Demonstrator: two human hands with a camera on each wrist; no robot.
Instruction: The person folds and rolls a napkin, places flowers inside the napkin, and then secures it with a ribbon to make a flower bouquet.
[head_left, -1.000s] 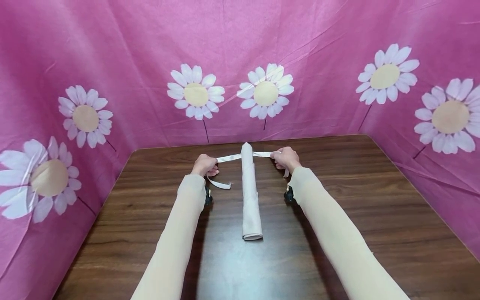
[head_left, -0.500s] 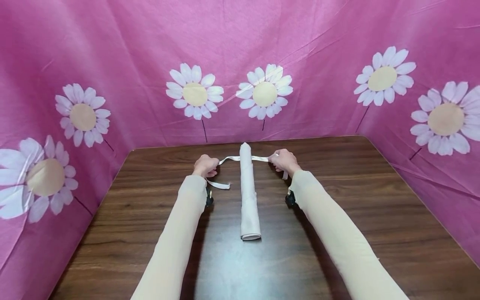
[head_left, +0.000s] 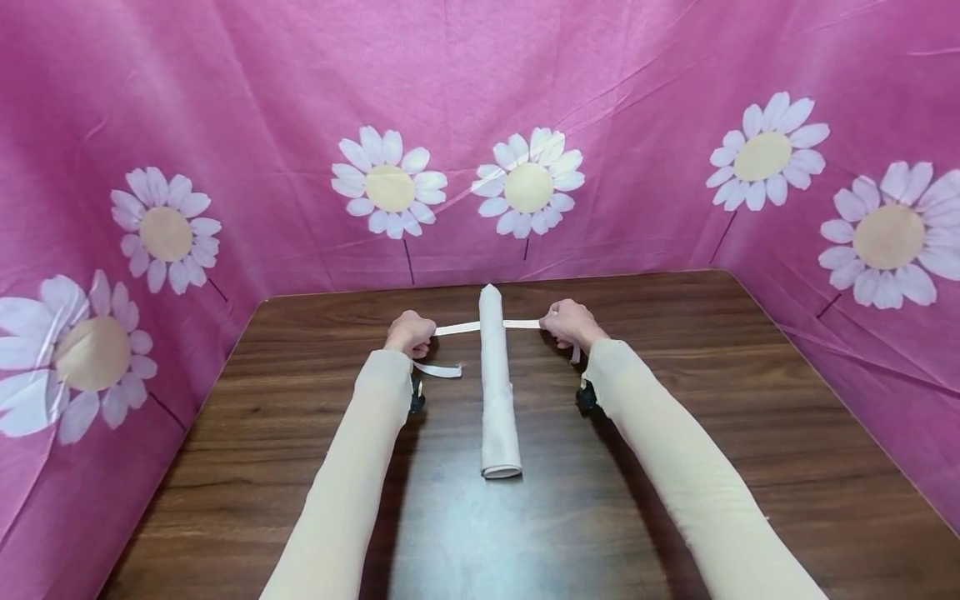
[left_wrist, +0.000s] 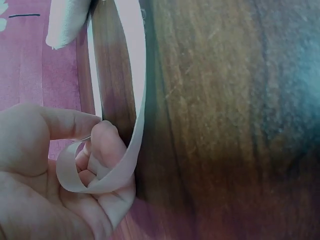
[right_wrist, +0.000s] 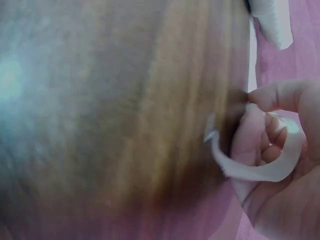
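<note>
Head view. White roll [head_left: 498,392] lying lengthwise near mid-table, pointed end away from the viewer, flattened open end toward the viewer. Ribbon [head_left: 522,324], white and narrow, crosses at right angles near the far end; the roll covers its middle stretch, so only the two side lengths show. Left hand [head_left: 410,332], nearly closed, pinches one length between thumb and forefinger; right hand [head_left: 570,323] pinches the other likewise, remaining fingers curled in. Both hands are apart from the roll, one to each side.

Surroundings: brown wood-grain table [head_left: 697,392], its far edge close to a pink cloth [head_left: 637,50] that rises behind and along both sides. Large white flowers [head_left: 389,189] with yellow centers pattern the cloth. Cream sleeves [head_left: 351,467] cover both forearms and hide strips of the table; a small dark device [head_left: 417,396] shows at each wrist. Glare whitens the near tabletop.

Left wrist view: ribbon loops across the curled fingers, its free length passing beyond the top edge. Right wrist view, blurred: a similar loop, with the loose end projecting past the fingers.
</note>
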